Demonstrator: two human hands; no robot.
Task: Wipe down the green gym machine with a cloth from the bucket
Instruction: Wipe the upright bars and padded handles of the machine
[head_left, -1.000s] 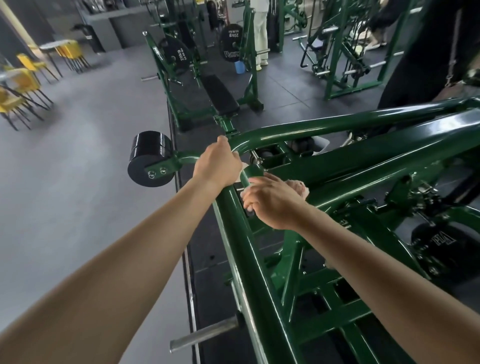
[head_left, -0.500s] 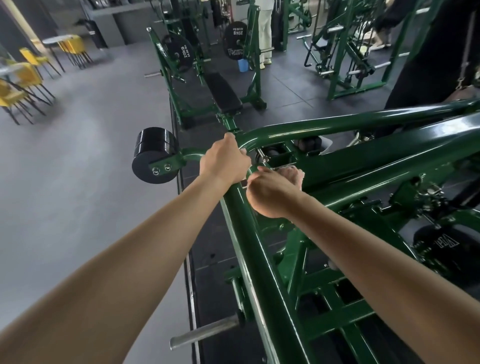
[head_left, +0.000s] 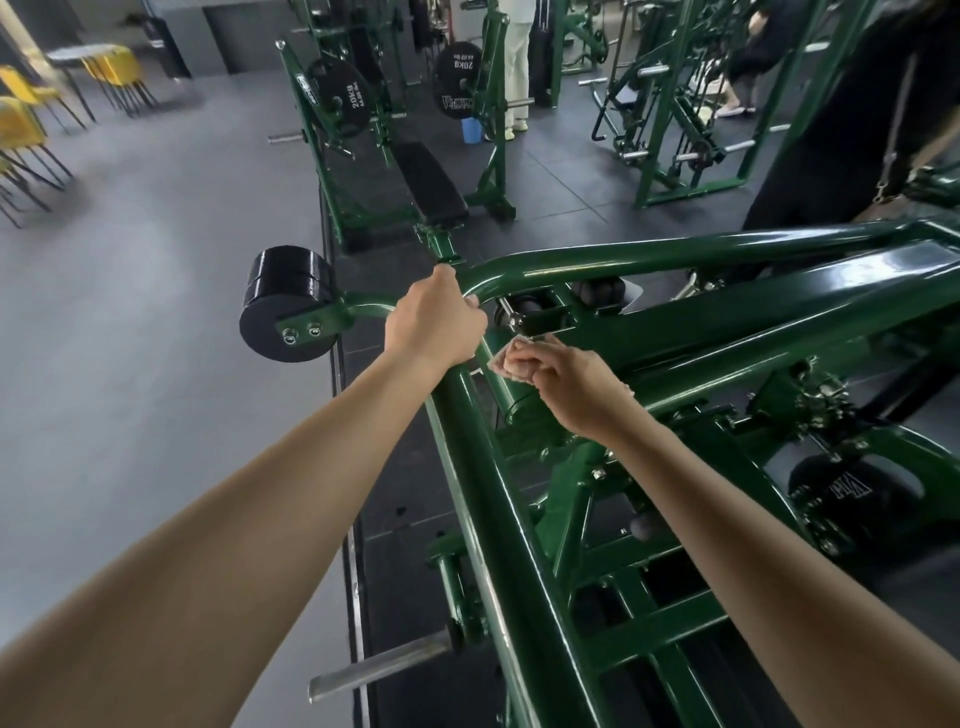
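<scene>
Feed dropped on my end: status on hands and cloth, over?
Left hand grips green frame tube at its bend. Right hand holds cloth at thin inner bar. Nothing blocking; person in black stands beyond.

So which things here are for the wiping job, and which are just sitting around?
For the job: glossy green tubular gym machine, pale pink cloth held in the right hand, left hand gripping the machine's bar.
Just around: yellow chairs, black round 20 kg weight plate, black padded bench.
</scene>
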